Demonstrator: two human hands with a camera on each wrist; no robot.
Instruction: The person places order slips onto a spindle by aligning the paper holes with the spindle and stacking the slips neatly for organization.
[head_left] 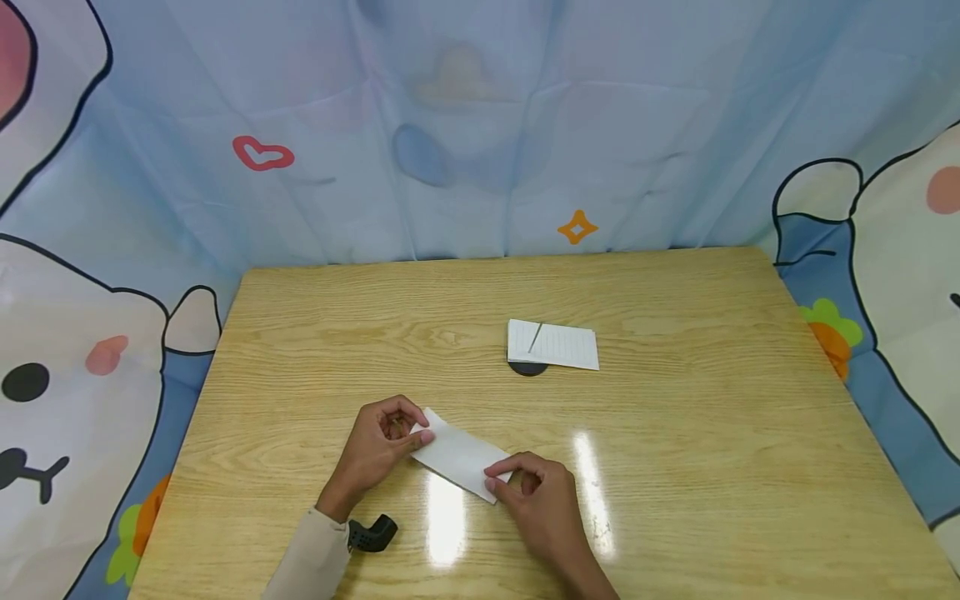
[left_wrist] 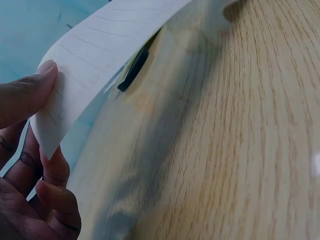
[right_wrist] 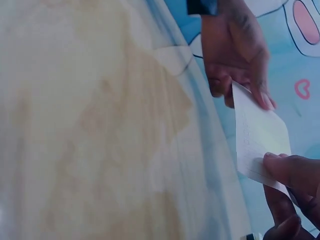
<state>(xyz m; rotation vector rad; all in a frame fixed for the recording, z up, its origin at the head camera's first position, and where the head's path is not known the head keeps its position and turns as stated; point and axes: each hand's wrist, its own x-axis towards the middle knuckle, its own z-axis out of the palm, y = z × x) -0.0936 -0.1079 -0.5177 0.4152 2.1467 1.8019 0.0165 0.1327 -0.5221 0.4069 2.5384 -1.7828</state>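
A narrow white strip of paper (head_left: 459, 454) is stretched between both hands above the near part of the table. My left hand (head_left: 381, 442) pinches its left end between thumb and fingers. Its right end is pinched by my right hand (head_left: 536, 496). Faint ruled lines run across the paper (left_wrist: 95, 45) in the left wrist view, where its corner bends slightly by the thumb. The right wrist view has the paper (right_wrist: 257, 132) between the two hands, tilted; whether it is folded I cannot tell.
Farther back on the wooden table (head_left: 675, 433) lies a stack of lined paper (head_left: 566, 345), a thin dark stick-like thing (head_left: 536, 337) on it. A round black object (head_left: 528, 368) shows from beneath. A printed blue curtain (head_left: 480, 167) hangs behind the table.
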